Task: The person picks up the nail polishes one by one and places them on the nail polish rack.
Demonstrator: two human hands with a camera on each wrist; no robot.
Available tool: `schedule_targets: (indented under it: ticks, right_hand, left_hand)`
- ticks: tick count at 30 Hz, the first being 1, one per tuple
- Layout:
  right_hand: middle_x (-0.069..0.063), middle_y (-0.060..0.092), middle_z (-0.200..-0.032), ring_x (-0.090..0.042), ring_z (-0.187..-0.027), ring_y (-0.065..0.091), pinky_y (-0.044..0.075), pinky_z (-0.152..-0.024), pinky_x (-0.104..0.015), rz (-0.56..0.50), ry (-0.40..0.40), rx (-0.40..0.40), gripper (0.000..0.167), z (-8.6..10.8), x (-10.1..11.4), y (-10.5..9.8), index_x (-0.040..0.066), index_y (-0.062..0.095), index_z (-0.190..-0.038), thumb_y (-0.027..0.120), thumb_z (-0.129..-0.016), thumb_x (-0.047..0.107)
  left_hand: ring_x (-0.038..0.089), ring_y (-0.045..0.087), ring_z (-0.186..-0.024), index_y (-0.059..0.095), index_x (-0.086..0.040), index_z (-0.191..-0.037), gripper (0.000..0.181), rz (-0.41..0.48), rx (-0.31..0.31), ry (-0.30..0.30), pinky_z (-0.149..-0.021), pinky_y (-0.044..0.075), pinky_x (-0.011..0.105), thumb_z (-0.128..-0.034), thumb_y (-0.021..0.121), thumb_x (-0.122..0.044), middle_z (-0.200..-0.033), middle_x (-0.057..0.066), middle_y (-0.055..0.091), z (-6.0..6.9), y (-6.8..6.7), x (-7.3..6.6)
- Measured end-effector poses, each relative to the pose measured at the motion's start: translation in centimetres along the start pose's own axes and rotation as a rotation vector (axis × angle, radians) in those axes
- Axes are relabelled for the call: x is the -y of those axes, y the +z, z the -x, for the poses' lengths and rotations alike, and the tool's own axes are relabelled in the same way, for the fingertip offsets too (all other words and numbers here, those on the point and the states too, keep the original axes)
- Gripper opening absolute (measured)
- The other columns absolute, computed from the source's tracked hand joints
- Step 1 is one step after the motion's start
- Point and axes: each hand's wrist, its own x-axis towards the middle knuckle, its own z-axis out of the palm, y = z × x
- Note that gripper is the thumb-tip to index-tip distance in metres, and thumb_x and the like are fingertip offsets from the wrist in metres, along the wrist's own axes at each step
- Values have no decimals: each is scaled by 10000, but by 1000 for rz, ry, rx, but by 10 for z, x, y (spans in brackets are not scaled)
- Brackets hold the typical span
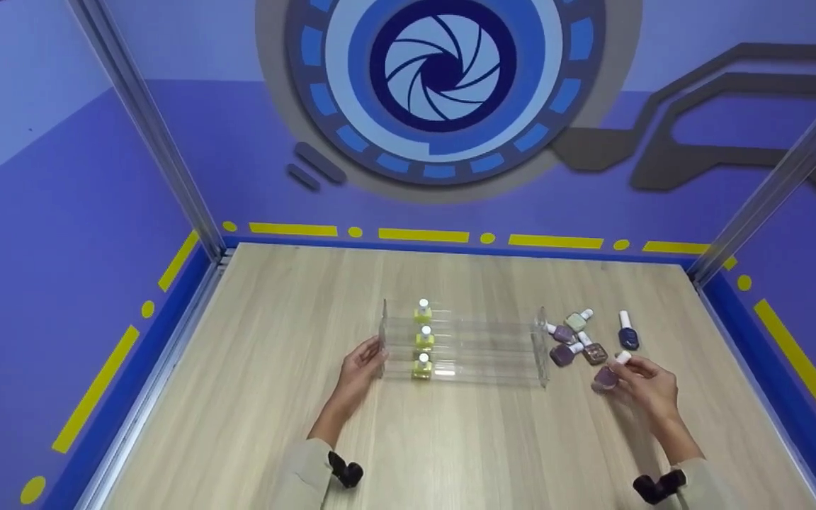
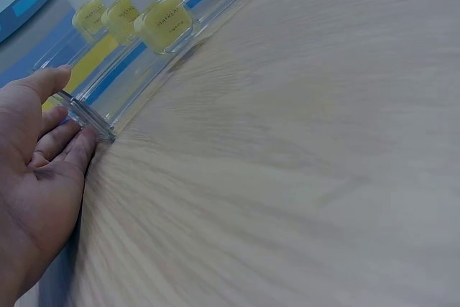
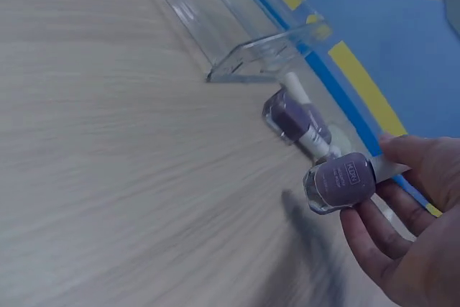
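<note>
Three yellow nail polish bottles (image 1: 422, 368) stand in the clear tiered rack (image 1: 486, 347), one per tier; by count, three of nine visible bottles are racked. Six remain outside: the mauve bottle (image 3: 345, 183), its cap pinched by the right hand (image 1: 652, 388), and five lying toward the right edge of the worktop (image 1: 450, 453): two purple bottles (image 1: 562, 355), one glittery brown bottle (image 1: 595, 353), one pale green bottle (image 1: 576, 322), one navy bottle (image 1: 629, 338). The left hand (image 1: 360, 363) grips the rack's left end. The right end panel (image 1: 541, 350) stands between the held bottle and the tiers.

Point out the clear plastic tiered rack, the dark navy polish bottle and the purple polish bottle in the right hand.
Clear plastic rack (image 1: 482, 345): head view, bare shelf.
Dark navy bottle (image 1: 629, 338): head view, dark body.
Purple bottle (image 3: 343, 183): right wrist view, labelled front.
</note>
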Motion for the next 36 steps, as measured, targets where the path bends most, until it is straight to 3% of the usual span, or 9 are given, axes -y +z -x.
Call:
schedule_targets:
  ticks: [5,10,18,20,25,29,36]
  right_hand:
    - [248,686,-826,48,-816,684,623,-789,-173,67,-103,27,366,3,19,7,-8,679,-1208,780,-920,193]
    - [247,701,-851,48,-820,694,626,-768,-178,60,-174,68,458,6,36,20,-88,625,-1291,763,-930,160]
    - [211,713,-852,25,-777,671,558,-603,-168,132,-254,116,436,9,61,48,-67,653,-1244,775,-926,205]
    - [197,722,-881,40,-796,668,543,-628,-149,150,-276,133,422,9,67,55,-57,668,-1238,778,-924,202]
    - [41,772,-1048,61,-877,685,590,-788,-141,154,-300,197,439,13,78,76,-55,666,-1259,778,-923,205]
    - [-112,762,-1148,50,-888,682,581,-795,-128,168,-300,228,458,14,83,94,-38,667,-1274,778,-925,238]
    - [-195,754,-1158,56,-844,664,546,-765,-98,196,-351,212,339,8,90,124,-31,716,-1190,783,-910,147]
  left_hand:
    - [360,400,-1498,399,-32,-1546,541,-1,3,2,-1201,436,411,-1055,573,-178,-1603,207,413,-1,-1,0]
    - [364,396,-1500,398,-26,-1546,540,0,6,3,-1217,412,446,-1055,571,-171,-1605,211,408,0,0,2]
    - [342,417,-1491,408,-33,-1542,571,-22,-9,-14,-1225,404,429,-1040,608,-219,-1595,191,433,-2,0,3]
    - [353,427,-1482,409,-20,-1538,575,-29,-15,-7,-1220,410,435,-1039,610,-226,-1585,204,441,-3,-1,3]
    - [361,426,-1481,399,-10,-1541,575,-31,-13,-8,-1219,413,431,-1046,597,-226,-1584,215,437,0,-2,2]
    - [362,425,-1482,415,-18,-1533,553,-23,-26,-13,-1216,415,430,-1046,594,-208,-1582,212,441,1,-2,0]
    - [338,433,-1482,432,-49,-1530,525,-12,-16,-11,-1206,430,422,-1050,585,-195,-1582,192,450,1,1,-3]
